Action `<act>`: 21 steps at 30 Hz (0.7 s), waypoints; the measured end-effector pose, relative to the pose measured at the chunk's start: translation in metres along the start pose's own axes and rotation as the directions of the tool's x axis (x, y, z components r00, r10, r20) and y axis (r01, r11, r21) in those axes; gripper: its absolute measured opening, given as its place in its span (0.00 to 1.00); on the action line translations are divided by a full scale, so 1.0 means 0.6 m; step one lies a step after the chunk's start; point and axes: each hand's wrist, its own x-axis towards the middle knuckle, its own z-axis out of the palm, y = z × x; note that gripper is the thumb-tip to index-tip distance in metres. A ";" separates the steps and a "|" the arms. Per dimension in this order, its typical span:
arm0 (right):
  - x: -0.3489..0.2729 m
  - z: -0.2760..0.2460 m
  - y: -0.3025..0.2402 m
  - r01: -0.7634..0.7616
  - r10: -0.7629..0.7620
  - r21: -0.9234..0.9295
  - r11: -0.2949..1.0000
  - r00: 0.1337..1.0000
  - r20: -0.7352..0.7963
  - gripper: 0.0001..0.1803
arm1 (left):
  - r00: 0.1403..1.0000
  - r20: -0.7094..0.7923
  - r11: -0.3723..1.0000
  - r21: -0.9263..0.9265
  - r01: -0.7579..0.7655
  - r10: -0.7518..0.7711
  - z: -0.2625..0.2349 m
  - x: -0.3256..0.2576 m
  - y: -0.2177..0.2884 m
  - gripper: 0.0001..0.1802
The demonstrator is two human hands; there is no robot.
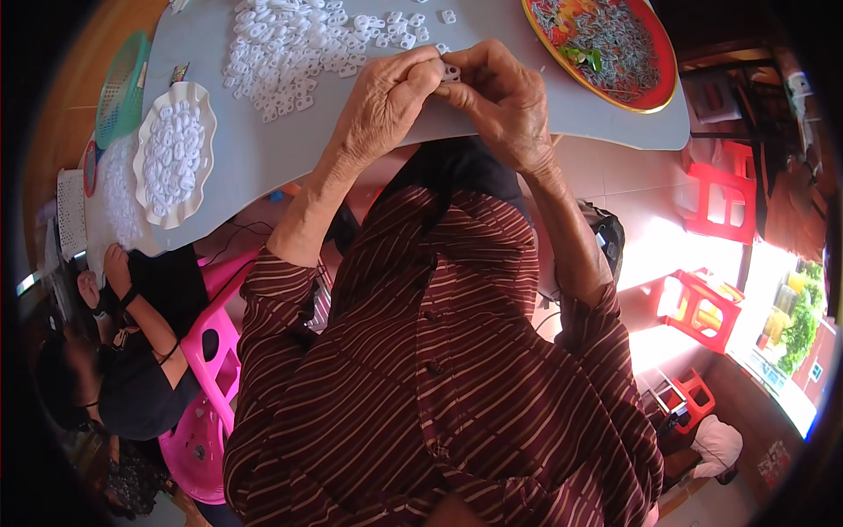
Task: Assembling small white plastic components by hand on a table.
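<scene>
My left hand [386, 101] and my right hand [500, 97] meet at the near edge of a grey table [255, 158]. Both pinch one small white plastic piece [450, 72] between their fingertips. A loose heap of the same white plastic pieces [299, 48] lies on the table just beyond my left hand. My striped maroon sleeves run down from both wrists.
A white scalloped plate [173, 154] filled with white pieces sits at the table's left. A red round tray [606, 48] with small grey parts is at the far right. A green basket [121, 88] is far left. Another person [132, 351] sits on a pink stool [211, 369] at left. Red stools [720, 202] stand at right.
</scene>
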 end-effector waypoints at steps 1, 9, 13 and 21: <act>-0.001 0.000 -0.001 -0.001 0.001 0.000 1.000 1.000 -0.001 0.12 | 1.000 0.001 1.000 0.000 0.000 0.000 -0.002 -0.001 0.003 0.13; -0.006 0.004 -0.005 0.052 -0.055 -0.068 0.996 0.998 -0.037 0.11 | 0.990 0.092 0.990 0.100 0.095 -0.104 -0.005 -0.004 0.013 0.13; -0.008 0.004 -0.003 0.102 -0.110 -0.108 0.989 0.991 -0.071 0.11 | 0.973 0.125 0.981 0.034 0.190 -0.193 -0.007 0.001 0.028 0.15; 0.000 0.001 -0.013 -0.038 0.046 0.233 0.972 0.999 -0.028 0.08 | 0.978 -0.031 0.971 -0.129 0.200 -0.206 0.005 0.002 0.021 0.14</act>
